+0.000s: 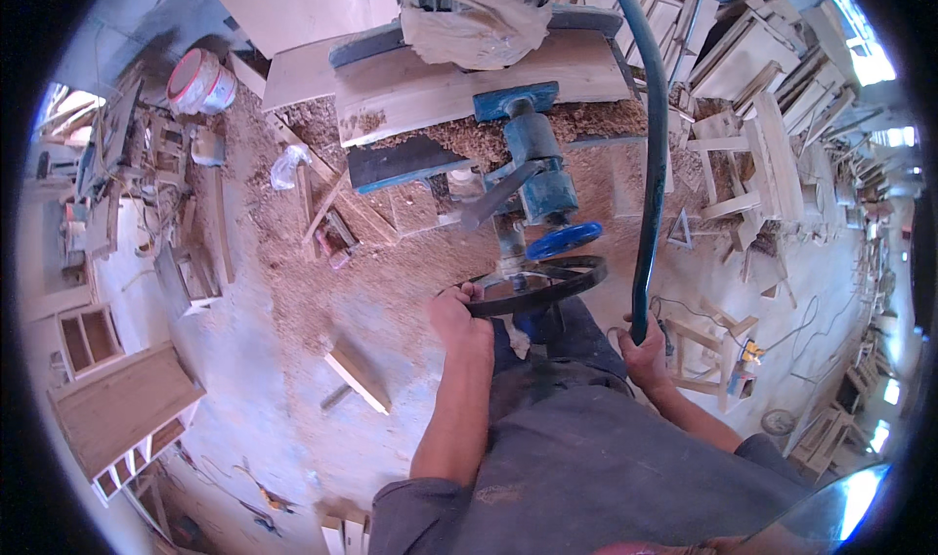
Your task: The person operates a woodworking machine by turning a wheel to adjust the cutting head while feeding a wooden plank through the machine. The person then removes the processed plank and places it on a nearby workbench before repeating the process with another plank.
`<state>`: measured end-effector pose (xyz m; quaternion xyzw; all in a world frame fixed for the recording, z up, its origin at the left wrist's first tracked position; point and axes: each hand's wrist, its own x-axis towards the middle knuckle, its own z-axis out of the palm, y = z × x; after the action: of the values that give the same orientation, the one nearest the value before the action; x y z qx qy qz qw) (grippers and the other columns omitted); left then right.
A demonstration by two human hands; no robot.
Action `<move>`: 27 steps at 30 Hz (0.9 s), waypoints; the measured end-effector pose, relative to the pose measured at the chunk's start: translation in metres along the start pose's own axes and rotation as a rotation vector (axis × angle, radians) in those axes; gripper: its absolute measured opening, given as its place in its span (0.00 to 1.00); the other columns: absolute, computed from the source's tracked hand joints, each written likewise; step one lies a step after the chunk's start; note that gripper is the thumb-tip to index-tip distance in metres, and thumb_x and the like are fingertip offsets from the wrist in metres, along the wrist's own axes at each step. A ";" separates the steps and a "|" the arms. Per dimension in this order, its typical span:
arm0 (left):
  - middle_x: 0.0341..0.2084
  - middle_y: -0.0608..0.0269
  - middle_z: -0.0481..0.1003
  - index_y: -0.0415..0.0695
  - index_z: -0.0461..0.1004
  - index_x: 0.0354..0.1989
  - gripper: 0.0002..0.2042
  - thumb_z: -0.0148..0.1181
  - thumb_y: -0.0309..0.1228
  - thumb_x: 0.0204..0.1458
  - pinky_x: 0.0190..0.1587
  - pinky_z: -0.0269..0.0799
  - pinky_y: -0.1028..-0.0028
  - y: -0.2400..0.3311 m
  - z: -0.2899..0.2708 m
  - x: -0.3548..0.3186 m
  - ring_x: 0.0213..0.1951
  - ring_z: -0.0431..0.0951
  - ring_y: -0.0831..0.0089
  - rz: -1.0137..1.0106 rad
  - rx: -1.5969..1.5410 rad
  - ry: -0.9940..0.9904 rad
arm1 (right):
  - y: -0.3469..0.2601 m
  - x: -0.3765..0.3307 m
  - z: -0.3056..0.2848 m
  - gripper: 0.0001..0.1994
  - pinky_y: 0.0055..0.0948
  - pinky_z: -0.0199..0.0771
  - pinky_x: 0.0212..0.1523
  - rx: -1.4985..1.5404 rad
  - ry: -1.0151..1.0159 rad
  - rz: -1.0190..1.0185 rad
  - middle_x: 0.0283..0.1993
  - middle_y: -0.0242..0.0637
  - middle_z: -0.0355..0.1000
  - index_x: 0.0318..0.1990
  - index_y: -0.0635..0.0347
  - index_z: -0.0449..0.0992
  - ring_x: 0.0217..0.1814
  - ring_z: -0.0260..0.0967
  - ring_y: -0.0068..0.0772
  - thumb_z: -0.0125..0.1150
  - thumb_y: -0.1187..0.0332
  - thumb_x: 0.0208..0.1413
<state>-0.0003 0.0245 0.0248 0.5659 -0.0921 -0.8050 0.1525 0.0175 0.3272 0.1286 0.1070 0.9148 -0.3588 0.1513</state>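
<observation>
My left hand [457, 316] is closed around the left side of a large black handwheel [586, 279] right in front of my body. My right hand [645, 352] grips the lower end of a long dark blue-green lever [652, 164], which rises past the machine to the top of the view. Just above the black wheel sits a smaller blue handwheel [565, 240]. Behind it is the blue machine body [547, 192] with a grey handle [500, 193] sticking out to the left. A wide wooden board [420, 94] lies across the machine, with wood shavings around it.
A white and red bucket [201, 82] stands at the far left. Wooden offcuts [357, 379] lie on the dusty floor to my left, near a wooden cabinet [127, 399]. To the right are stacked wooden frames [762, 159] and a yellow power tool [750, 352] with a cord.
</observation>
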 end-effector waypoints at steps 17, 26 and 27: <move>0.27 0.60 0.65 0.43 0.49 0.62 0.38 0.45 0.08 0.36 0.29 0.73 0.65 0.000 0.027 -0.034 0.24 0.70 0.67 0.113 -0.026 0.120 | 0.038 0.012 0.012 0.13 0.23 0.61 0.26 0.034 -0.034 -0.099 0.22 0.26 0.64 0.42 0.58 0.71 0.23 0.61 0.18 0.64 0.74 0.49; 0.28 0.58 0.67 0.44 0.49 0.64 0.38 0.45 0.09 0.39 0.30 0.74 0.67 0.003 0.040 -0.050 0.25 0.71 0.67 0.130 -0.027 0.168 | 0.040 0.012 0.012 0.14 0.27 0.67 0.34 0.002 -0.006 -0.042 0.28 0.31 0.68 0.43 0.60 0.73 0.30 0.67 0.24 0.65 0.70 0.48; 0.28 0.58 0.67 0.44 0.49 0.65 0.38 0.45 0.09 0.40 0.30 0.74 0.67 0.003 0.040 -0.050 0.25 0.71 0.67 0.129 -0.030 0.176 | 0.030 0.010 0.009 0.15 0.29 0.70 0.38 -0.021 -0.033 0.023 0.31 0.34 0.70 0.44 0.61 0.73 0.34 0.68 0.27 0.64 0.67 0.50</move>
<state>-0.0219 0.0381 0.0836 0.6249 -0.1025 -0.7420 0.2199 0.0193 0.3437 0.1005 0.1102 0.9146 -0.3492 0.1715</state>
